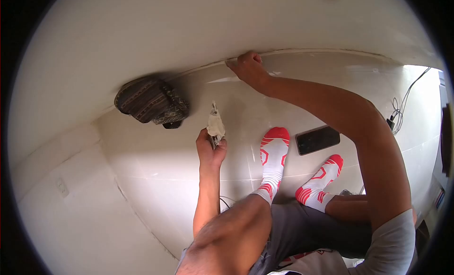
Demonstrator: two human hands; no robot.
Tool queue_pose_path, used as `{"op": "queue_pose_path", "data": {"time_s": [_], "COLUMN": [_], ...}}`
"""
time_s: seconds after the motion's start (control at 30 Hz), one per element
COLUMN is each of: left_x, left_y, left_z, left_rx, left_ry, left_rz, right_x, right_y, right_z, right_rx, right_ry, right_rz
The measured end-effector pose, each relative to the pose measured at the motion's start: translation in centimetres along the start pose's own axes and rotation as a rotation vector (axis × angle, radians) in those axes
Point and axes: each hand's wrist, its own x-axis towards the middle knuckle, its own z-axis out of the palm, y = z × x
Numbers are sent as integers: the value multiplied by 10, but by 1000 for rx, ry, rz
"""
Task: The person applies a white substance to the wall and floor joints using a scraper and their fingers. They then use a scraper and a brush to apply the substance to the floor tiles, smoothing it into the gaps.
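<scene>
My left hand [211, 151] is closed around a narrow tool smeared with off-white putty [216, 126], which looks like a putty knife. Its tip points away from me, above the tiled floor. My right hand [250, 69] reaches out to the seam [215, 64] where the white wall [198, 29] meets the floor. The fingers of that hand are curled and bent down at the seam; whether they hold a small thing is hidden. A pale line of filler [326, 50] runs along the seam to the right of it.
A dark patterned bag [151, 101] leans against the wall at the left. A phone [318, 140] lies on the floor [156, 161] beside my socked feet [274, 150]. A black cable [401, 109] is coiled at the right, and a wall socket [62, 187] is at the left.
</scene>
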Motion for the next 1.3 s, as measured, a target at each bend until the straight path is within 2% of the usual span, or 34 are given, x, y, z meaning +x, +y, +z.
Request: {"op": "queue_pose_path", "data": {"time_s": [0.07, 0.27, 0.4, 0.47, 0.6, 0.67, 0.7, 0.77, 0.87, 1.0, 1.07, 1.17, 1.3], "left_x": [-1, -2, 6, 11, 10, 11, 12, 15, 16, 13, 12, 10, 12], "left_y": [-1, -6, -8, -8, -12, -13, -13, -13, -12, -9, -9, -10, -13], "left_z": [8, 19, 15, 8, 18, 21, 22, 22, 23, 27, 25, 24, 25], "left_rx": [2, 22, 27, 66, 73, 48, 55, 74, 111, 82, 66, 69, 78], "left_ry": [146, 153, 113, -13, -12, -17, -21, -26, 5, -33, -27, -13, 0], "left_rz": [4, -26, -38, -56, -61, -79, -74, -79, -51, -85, -56, -55, -64], "right_x": [-3, -36, -55, -70, -86, -83, -78, -63, -35, -13, -10, -15, -26], "right_y": [4, 29, 53, 64, 66, 60, 54, 37, 9, -2, -1, 6, 10], "right_z": [7, 27, 28, 32, 28, 24, 22, 18, 14, -2, -7, -7, 17], "right_rx": [-21, -21, 67, 37, -56, 165, 166, 348, 469, 367, 208, 115, 71], "right_ry": [30, -20, -149, -181, -277, -91, -84, 57, 109, 87, -36, -58, -61], "right_rz": [-16, -49, 16, -8, -17, 64, 71, 59, 76, 82, 89, 61, 83]}}
